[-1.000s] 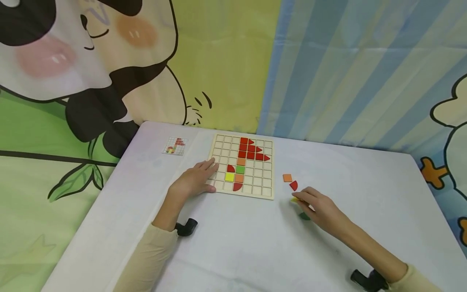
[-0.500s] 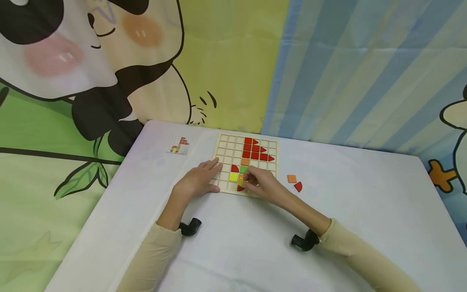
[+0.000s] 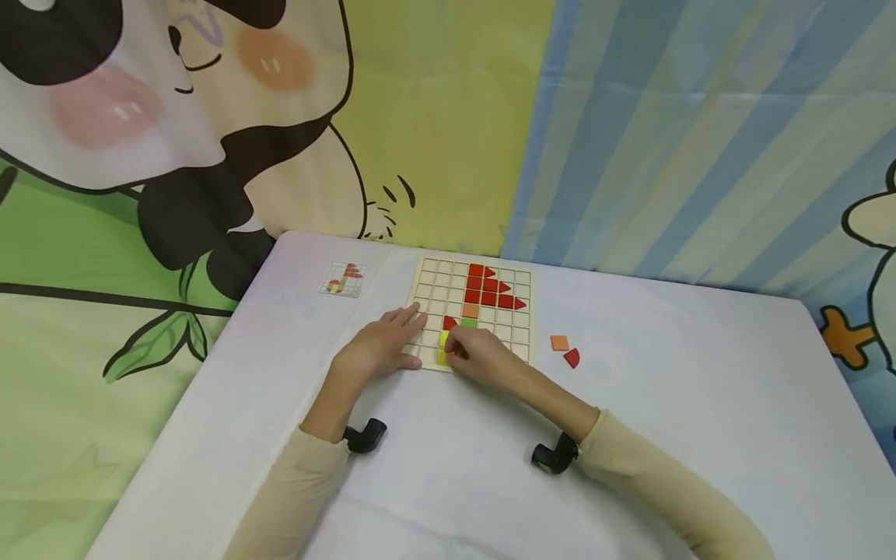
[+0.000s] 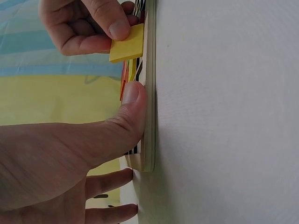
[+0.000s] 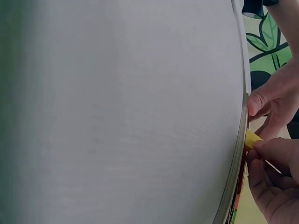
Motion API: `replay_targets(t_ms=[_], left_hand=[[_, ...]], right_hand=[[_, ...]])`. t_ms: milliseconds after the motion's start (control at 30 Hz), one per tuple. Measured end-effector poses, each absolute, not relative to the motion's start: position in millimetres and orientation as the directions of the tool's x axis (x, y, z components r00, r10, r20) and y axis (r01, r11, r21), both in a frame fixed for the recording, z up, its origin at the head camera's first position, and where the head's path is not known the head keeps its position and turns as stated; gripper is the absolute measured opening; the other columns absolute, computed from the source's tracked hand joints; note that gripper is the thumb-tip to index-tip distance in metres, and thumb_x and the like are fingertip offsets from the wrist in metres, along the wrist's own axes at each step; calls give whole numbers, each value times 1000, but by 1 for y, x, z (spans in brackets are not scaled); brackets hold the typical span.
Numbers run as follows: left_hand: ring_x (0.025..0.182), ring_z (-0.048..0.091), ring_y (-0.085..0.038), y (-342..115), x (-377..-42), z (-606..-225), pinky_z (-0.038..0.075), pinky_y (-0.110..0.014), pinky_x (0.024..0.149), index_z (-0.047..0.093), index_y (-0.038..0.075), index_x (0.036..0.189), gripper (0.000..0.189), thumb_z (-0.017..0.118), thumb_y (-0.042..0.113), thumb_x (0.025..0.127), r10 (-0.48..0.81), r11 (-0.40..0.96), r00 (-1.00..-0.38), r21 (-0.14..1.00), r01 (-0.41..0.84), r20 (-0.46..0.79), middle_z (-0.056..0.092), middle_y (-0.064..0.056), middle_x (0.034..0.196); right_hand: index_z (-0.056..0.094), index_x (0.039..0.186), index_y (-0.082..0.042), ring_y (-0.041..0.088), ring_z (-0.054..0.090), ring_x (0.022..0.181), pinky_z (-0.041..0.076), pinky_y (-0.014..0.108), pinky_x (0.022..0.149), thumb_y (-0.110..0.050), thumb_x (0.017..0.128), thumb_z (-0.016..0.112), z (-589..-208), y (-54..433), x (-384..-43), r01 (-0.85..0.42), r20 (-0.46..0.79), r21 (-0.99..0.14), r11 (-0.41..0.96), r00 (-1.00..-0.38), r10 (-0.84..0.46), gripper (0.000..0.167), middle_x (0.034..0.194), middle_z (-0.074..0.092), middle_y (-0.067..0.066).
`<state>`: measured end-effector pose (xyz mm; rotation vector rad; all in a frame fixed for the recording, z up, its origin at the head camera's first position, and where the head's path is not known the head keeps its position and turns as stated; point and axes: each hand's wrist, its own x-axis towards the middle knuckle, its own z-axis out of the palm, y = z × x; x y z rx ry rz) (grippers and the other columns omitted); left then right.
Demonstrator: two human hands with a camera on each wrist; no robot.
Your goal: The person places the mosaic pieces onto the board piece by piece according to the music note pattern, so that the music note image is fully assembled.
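Note:
A square wooden grid board (image 3: pixel 427 281) lies on the white table with red, orange, green and yellow pieces set in its cells. My right hand (image 3: pixel 481 356) pinches a yellow square tile (image 4: pixel 127 45) between thumb and fingers, its lower edge right at the board's near rows. In the head view that hand covers several cells in the lower middle. My left hand (image 3: pixel 381 344) lies with fingers spread on the board's left edge, its thumb (image 4: pixel 131 100) along the near edge. Above the yellow tile in the grid, a red quarter-circle piece (image 3: pixel 449 321) shows.
An orange square tile (image 3: pixel 559 343) and a red quarter-circle (image 3: pixel 572 358) lie loose right of the board. A small pattern card (image 3: pixel 344 279) lies at the back left. Black wrist devices (image 3: pixel 365 435) sit on both arms. A printed curtain (image 3: pixel 448 117) hangs behind the table.
My right hand has picked up the yellow tile from right of the board and carried it left to the board's lower rows. The left hand has stayed on the board's left edge.

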<state>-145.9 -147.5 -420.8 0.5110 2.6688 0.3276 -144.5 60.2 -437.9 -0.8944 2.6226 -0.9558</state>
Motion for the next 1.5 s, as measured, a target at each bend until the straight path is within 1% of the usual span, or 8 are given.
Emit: replay_targets(t_ms=[233,467,667,1033,1133,1233,1367,1500], left_hand=[[150,20,-31,-150,-148,-421,32,-51,117,25,14,155,84,69,37,87,410,901,-848,293,319,-336,15,-7,165],[151,18,-30,-150,-149,-424,31,-51,117,25,16,155,84,69,37,87,399,905,-849,298,304,-347,14,-5,165],[151,18,-29,-148,-148,-424,31,-51,117,25,17,155,83,68,37,87,398,904,-848,306,298,-349,14,-4,165],[151,19,-29,-147,-147,-424,32,-51,116,26,17,155,83,69,36,86,391,908,-851,301,293,-350,15,-4,165],[151,19,-30,-148,-147,-424,32,-51,116,26,17,155,84,70,36,86,392,907,-851,301,295,-349,15,-4,165],[151,19,-30,-149,-146,-424,32,-52,116,26,16,154,84,70,36,86,396,904,-852,306,298,-343,15,-5,165],[151,19,-30,-148,-146,-424,32,-52,116,27,16,154,83,70,35,86,399,901,-854,313,299,-334,16,-5,165],[150,20,-31,-149,-146,-424,32,-52,116,27,15,154,83,70,35,86,407,898,-853,313,309,-327,16,-6,164]], right_hand=[[65,87,-6,10,52,68,45,17,61,-8,87,70,-435,55,-149,-455,-22,-628,631,-801,-598,5,77,64,2],[62,88,-4,12,48,67,40,19,58,-8,86,71,-434,49,-149,-438,-82,-582,685,-807,-585,10,74,58,2],[62,89,-2,13,48,70,41,20,59,-5,87,70,-436,46,-145,-465,-56,-533,707,-814,-578,9,79,59,5],[67,87,-3,12,50,69,42,19,59,-4,85,71,-435,45,-142,-418,-42,-559,716,-848,-529,5,77,61,4],[67,85,-2,13,49,70,42,21,59,-3,85,70,-433,42,-140,-428,-49,-523,737,-849,-527,4,78,61,5],[66,82,-2,13,48,69,44,23,60,-2,86,69,-432,39,-138,-457,-43,-463,759,-844,-535,5,77,60,5],[69,80,-1,12,48,65,46,22,59,-1,86,68,-432,39,-134,-539,23,-372,756,-820,-572,6,75,61,6],[73,82,-1,12,49,64,46,22,59,-3,86,70,-430,39,-131,-600,67,-306,739,-788,-612,5,78,60,6]])
